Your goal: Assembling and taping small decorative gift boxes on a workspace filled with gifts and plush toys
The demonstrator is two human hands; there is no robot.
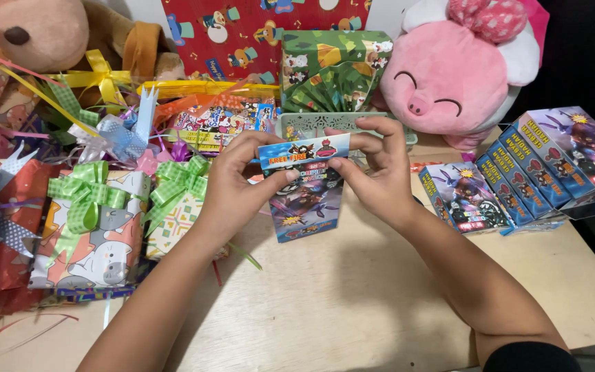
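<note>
Holding: both hands grip one small blue box upright just above the counter, near its middle.
Left hand: fingers pressed on the box's left edge, thumb pinching the top flap from the front.
Right hand: fingers curled behind the top flap, thumb pinching its right corner.
Box: printed with cartoon figures; its top flap stands raised and looks open, not yet tucked shut.
Done so far: at the left sit wrapped gifts, two tied with green checked bows, among loose ribbons; these look finished.
Left to do: by the look of it, the box in hand is bare of paper, and a row of like boxes leans unwrapped at the right edge of the counter.
Behind: a pink pig plush, a brown plush, a sheet of red gift paper and a green patterned bag stand at the back.
</note>
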